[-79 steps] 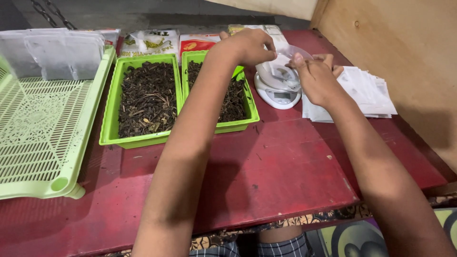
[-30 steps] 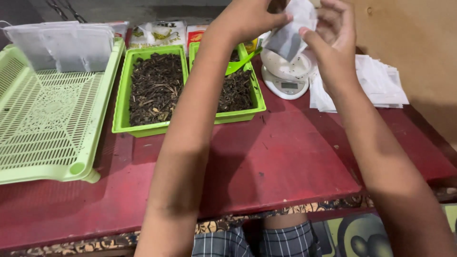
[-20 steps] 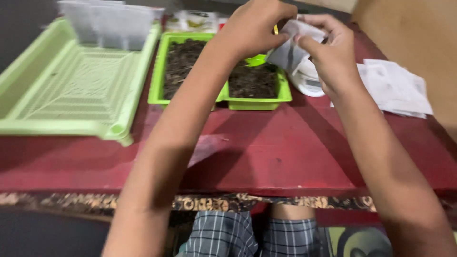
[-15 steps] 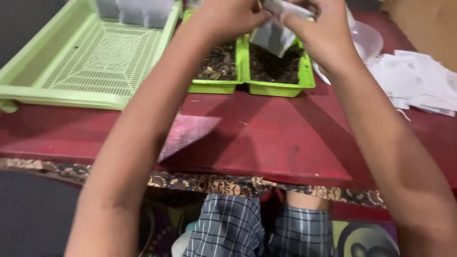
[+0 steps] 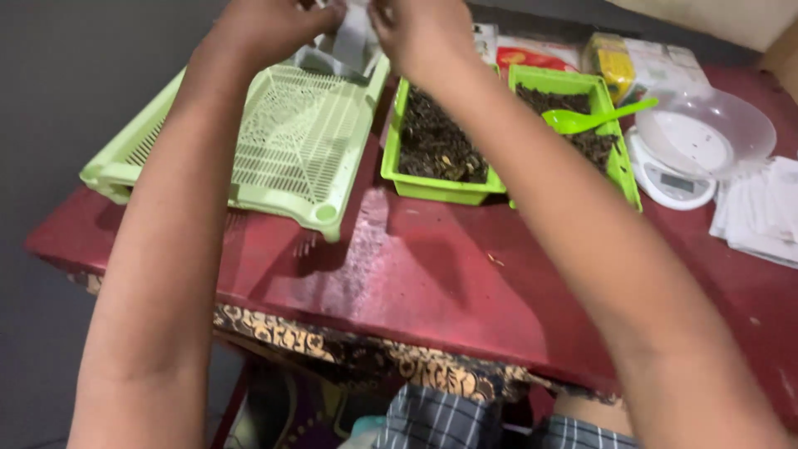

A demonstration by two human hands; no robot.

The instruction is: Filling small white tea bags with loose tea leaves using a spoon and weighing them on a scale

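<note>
Single head view, looking steeply down, close over table; top edge probably cropped.

A red table with a worn, scuffed top fills most of the view. A patterned cloth in brown and cream hangs along its near edge. To the left lies a dull grey floor, plain and dim. At the top right corner a pale wooden wall stands just behind the table. The light is soft and falls from above.
</note>
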